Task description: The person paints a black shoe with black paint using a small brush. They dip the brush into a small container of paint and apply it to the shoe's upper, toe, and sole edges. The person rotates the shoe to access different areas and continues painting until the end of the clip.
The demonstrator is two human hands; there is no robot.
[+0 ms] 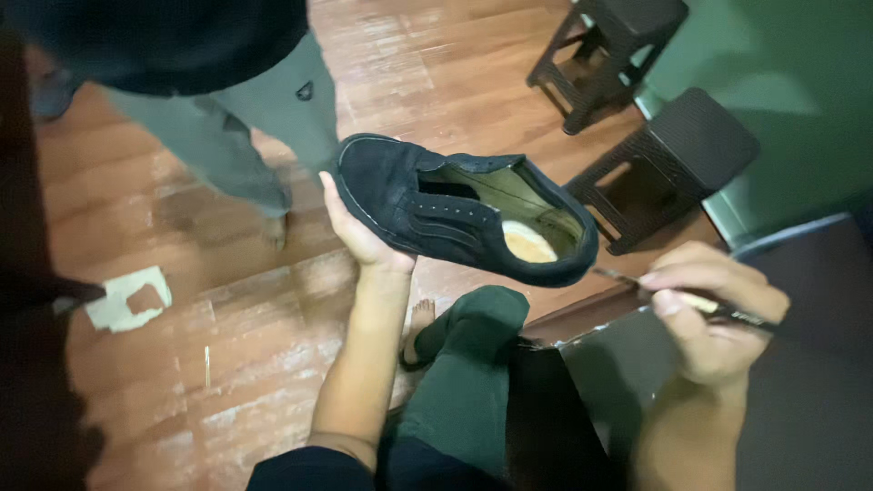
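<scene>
Floor of reddish wood planks [227, 382] fills most of view, w/ two dark woven plastic stools [673, 164] by green wall [791, 82] and another person's grey trouser legs [245, 127] standing top left. Black suede lace-less shoe [455, 205] sits mid-frame, held up from below, toe end in left hand [364, 236], fingers wrapped under sole. Right hand [709, 314], well apart to the right, is pinched on thin dark pen-like tool [637, 284], tip just beside shoe's heel; white paper scrap [127, 300] lies on floor at left.
</scene>
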